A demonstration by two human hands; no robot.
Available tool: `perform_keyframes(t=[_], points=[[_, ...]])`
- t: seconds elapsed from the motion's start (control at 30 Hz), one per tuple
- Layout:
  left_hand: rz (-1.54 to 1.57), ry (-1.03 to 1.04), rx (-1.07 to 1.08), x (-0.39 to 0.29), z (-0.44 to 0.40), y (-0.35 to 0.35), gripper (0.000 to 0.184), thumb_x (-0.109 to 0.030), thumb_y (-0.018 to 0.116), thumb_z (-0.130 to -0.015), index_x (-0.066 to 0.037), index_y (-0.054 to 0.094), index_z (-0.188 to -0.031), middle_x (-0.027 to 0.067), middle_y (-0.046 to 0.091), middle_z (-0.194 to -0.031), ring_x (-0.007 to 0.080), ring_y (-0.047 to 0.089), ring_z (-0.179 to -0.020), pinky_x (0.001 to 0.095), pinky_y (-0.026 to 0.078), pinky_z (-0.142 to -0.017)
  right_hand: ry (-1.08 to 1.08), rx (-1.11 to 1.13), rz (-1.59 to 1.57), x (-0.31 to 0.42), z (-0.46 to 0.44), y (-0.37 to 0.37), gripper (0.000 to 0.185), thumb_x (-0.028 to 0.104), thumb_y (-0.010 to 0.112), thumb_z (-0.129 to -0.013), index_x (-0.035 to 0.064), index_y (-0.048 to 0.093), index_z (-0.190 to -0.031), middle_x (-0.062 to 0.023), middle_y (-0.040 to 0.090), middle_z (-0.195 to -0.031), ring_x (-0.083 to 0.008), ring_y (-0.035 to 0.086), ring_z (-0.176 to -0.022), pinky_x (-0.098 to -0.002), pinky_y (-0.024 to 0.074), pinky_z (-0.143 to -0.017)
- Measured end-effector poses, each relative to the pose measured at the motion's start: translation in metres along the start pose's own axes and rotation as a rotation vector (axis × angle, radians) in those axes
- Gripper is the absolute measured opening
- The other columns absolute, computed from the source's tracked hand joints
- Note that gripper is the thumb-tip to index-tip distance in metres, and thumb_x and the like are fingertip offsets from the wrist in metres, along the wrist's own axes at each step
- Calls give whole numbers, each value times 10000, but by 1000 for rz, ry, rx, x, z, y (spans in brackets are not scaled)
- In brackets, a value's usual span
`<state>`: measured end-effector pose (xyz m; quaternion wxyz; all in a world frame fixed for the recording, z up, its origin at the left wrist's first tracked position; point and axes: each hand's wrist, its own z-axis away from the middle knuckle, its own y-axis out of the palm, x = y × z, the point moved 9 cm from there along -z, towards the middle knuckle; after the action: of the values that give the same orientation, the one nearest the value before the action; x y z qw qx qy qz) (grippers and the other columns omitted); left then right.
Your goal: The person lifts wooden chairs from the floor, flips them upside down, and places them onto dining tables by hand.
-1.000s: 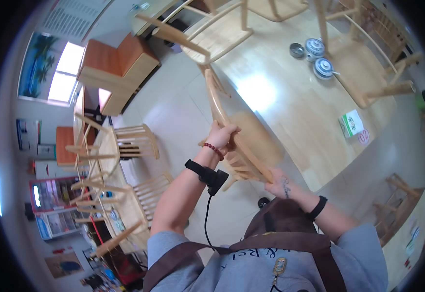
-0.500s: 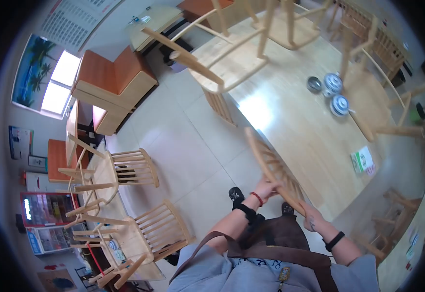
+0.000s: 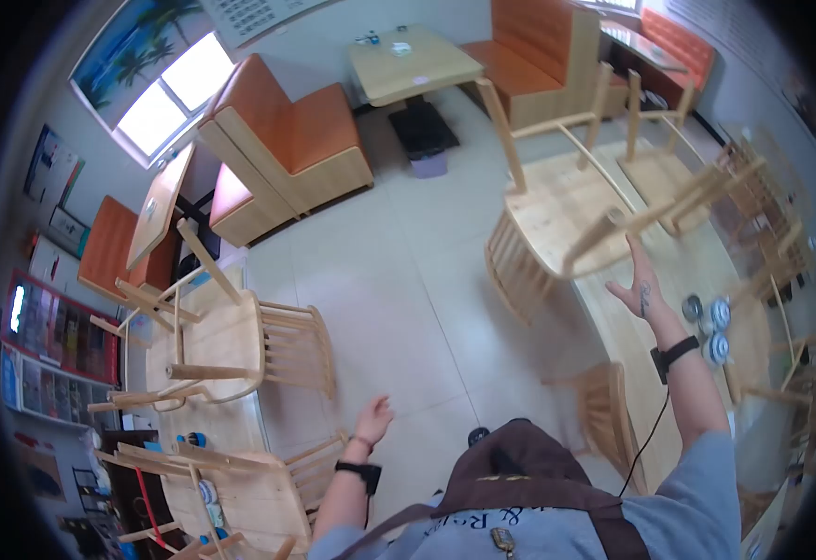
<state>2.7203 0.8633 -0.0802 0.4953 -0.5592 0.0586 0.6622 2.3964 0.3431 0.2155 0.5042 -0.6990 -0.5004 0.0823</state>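
Observation:
My right hand [image 3: 636,285] reaches out with fingers spread and holds nothing. It is just short of the leg of an upside-down wooden chair [image 3: 557,210], whose seat rests on the long wooden table [image 3: 618,322]. Its backrest hangs down past the table edge. My left hand [image 3: 372,420] is held low over the floor, empty, with loosely bent fingers. Below my right arm, a second wooden chair [image 3: 604,411] stands against the table's near side. Blue-and-white lidded pots [image 3: 717,314] and a dark glass-like bowl [image 3: 693,308] sit on the table.
More upturned chairs [image 3: 217,341] rest on a table to the left. Another upturned chair [image 3: 665,173] lies farther along the long table. Orange booth benches [image 3: 319,126] and a small table [image 3: 413,61] stand at the back. Pale floor tiles [image 3: 389,289] run between the tables.
Both hands have let go of the chair backrest, and that chair now stands by the table. My right hand has moved forward toward the upturned chair; my left has swung left. The view has turned.

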Motion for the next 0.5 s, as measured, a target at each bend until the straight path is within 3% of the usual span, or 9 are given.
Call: perform_keyframes(t=[0.1,0.13,0.2,0.27,0.33,0.43,0.5], points=[[-86,-133,-188,28,45,-67,368,-131,662,-776,-33,594,-1125,111,655,-1003,198,617,-939,318,497,-838,-29,66,-70,1,-56,53,701,156,775,-699,17,444,-1300,-180,546,-1204,-299,549,-1078,-381,451,-929],[-83,-172,-220,85,51,-71,359,-130,665,-777,-20,598,-1112,118,660,-988,195,621,-934,318,499,-834,185,16,-528,-33,-62,85,541,157,786,-715,31,534,-1178,-110,588,-1098,-202,572,-999,-331,470,-884],[127,-258,-280,90,89,-70,346,-110,626,-801,-4,588,-1127,122,667,-966,184,631,-909,304,510,-825,323,28,-878,-19,-78,107,273,94,756,-732,56,600,-953,-33,611,-919,-118,577,-888,-274,483,-798],[-105,-517,-95,119,101,-48,388,-153,638,-793,-26,581,-1155,115,669,-988,209,633,-938,322,509,-849,198,144,-723,29,-121,117,190,64,738,-730,65,595,-855,-19,608,-823,-103,576,-812,-263,485,-735],[-416,-500,184,126,84,-21,432,-209,651,-775,-51,578,-1170,121,670,-993,250,623,-982,365,495,-882,174,257,-699,76,-141,153,147,41,717,-731,70,577,-766,-8,603,-746,-93,565,-730,-256,481,-672],[-289,-354,123,68,25,-6,463,-239,655,-757,-64,571,-1177,148,645,-1058,292,583,-1053,389,468,-919,143,327,-820,148,-167,211,148,42,703,-728,72,559,-726,-2,594,-699,-91,545,-652,-249,466,-614],[-245,-180,66,48,-27,7,484,-228,658,-755,-54,557,-1196,165,623,-1093,314,573,-1069,382,464,-930,11,394,-746,213,-167,201,150,33,695,-721,74,551,-715,3,590,-693,-92,546,-648,-245,464,-608]])
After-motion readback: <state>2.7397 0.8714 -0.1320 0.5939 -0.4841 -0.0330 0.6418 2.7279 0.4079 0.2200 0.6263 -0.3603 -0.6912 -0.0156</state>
